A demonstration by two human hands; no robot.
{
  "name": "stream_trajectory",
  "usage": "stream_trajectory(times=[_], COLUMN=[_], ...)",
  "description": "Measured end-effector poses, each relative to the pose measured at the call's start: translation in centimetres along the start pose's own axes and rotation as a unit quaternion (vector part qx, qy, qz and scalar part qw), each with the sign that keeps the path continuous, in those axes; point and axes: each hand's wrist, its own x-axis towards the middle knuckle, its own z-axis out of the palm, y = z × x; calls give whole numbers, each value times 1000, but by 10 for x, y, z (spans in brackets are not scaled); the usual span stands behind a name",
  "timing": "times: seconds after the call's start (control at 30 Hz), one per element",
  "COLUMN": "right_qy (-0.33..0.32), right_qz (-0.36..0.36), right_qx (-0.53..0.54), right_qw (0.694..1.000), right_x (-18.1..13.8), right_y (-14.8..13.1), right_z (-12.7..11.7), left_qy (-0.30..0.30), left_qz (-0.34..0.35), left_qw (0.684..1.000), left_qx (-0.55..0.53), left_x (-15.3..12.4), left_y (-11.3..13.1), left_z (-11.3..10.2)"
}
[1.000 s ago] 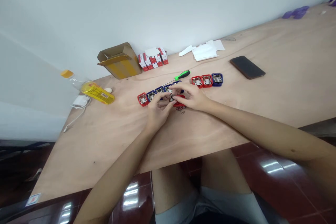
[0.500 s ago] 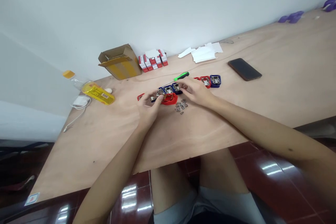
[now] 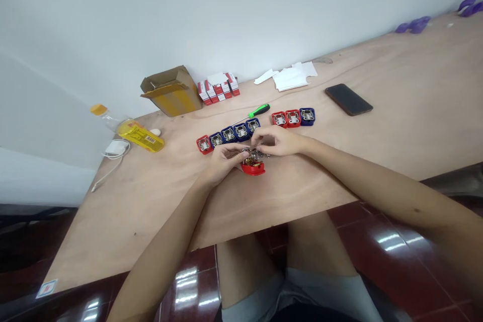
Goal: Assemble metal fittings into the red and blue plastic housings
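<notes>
Left hand (image 3: 226, 162) is pinching a silvery metal piece (image 3: 246, 150) between thumb and fingers. Right hand (image 3: 278, 141) is bending its fingertips down over loose metal bits (image 3: 260, 153); overlap is hiding whether it is gripping any, so cannot tell. Red housing (image 3: 253, 169), brassy parts (image 3: 250, 162) showing inside, is lying at the near side of the fingertips, over the wooden table (image 3: 302, 186). A row of five cases (image 3: 228, 134) is standing just beyond. Handling estimate: housing is looking like light, stiff plastic, smooth enough to be skidding under a push; its outer side walls are offering the best hold. Metal piece is seeming hard and slick; its edges are suiting a thumb-and-forefinger pinch
</notes>
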Motion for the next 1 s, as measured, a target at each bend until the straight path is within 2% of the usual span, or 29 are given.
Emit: stream_trajectory(times=[0.17, 0.37, 0.63, 0.83, 1.0], right_qy=[-10, -8, -22, -31, -39], right_qz=[1, 6, 7, 25, 16], right_qx=[70, 72, 89, 100, 114], right_qw=[997, 997, 996, 994, 993], right_x=[1, 2, 1, 2, 3], right_y=[-8, -5, -5, -2, -1], right_z=[7, 12, 14, 13, 14], left_qy=[10, 16, 24, 41, 52], left_qz=[0, -5, 27, 16, 44], left_qw=[1000, 1000, 999, 999, 998], left_qx=[-2, -3, 11, 3, 5], left_x=[0, -1, -1, 1, 2], left_y=[1, -4, -5, -4, -5], left_z=[7, 8, 10, 12, 13])
